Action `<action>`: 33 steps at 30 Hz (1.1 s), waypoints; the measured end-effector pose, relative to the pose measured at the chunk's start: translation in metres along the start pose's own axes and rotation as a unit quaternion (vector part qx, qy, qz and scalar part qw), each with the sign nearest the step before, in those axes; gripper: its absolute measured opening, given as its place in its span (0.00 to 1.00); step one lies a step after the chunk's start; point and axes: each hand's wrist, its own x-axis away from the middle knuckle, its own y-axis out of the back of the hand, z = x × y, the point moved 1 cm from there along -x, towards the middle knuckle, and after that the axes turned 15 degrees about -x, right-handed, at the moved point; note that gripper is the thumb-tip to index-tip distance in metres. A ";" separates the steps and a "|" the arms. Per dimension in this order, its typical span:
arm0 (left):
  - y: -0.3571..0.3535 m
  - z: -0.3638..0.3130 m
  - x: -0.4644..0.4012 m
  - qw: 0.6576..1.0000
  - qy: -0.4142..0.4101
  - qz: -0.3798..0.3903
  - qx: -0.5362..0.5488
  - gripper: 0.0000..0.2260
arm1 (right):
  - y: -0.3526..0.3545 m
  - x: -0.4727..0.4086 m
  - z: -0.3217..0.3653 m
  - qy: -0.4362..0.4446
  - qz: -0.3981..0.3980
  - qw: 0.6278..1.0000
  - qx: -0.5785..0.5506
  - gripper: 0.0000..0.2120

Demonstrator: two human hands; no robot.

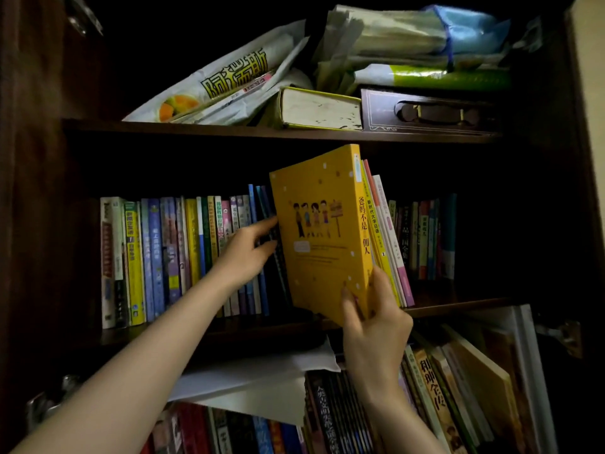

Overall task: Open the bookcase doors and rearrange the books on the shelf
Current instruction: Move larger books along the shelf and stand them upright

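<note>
Right hand (pixel 373 326) is clamping the yellow book (pixel 322 231) by its lower corner, tilting it out; left hand (pixel 248 253), fingers apart, is bracing neighbouring spines (pixel 209 253) upright.

Dim light; a pale wall (pixel 589 44) shows beside the dark wood.

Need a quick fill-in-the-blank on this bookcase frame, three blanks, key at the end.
1. The right hand grips the bottom edge of the ____ book.
2. That book sits on the ____ shelf.
3. The left hand touches the books to the book's ____.

Missing words: yellow; middle; left
</note>
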 end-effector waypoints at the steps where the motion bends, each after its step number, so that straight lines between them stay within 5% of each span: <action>1: -0.002 0.000 -0.003 1.000 -0.008 0.001 0.004 0.22 | 0.000 -0.002 0.001 0.010 -0.001 1.000 0.004 0.19; 8: -0.004 -0.004 -0.018 0.998 -0.042 0.021 0.045 0.18 | 0.003 -0.007 -0.006 0.038 -0.012 0.999 0.011 0.16; 13: 0.003 0.004 -0.026 0.999 -0.042 -0.010 -0.026 0.31 | 0.004 -0.009 -0.009 0.042 -0.006 0.999 0.000 0.14; 18: 0.002 -0.002 -0.028 0.996 -0.032 -0.074 -0.048 0.27 | -0.004 -0.009 -0.005 0.071 0.003 0.997 0.004 0.16; 24: 0.005 -0.010 -0.029 0.964 -0.114 -0.174 -0.168 0.17 | -0.007 -0.010 -0.004 0.084 0.001 0.996 0.007 0.16; 33: -0.006 0.014 -0.032 0.949 -0.087 -0.215 -0.216 0.31 | -0.007 -0.014 -0.001 0.084 0.000 0.996 0.037 0.19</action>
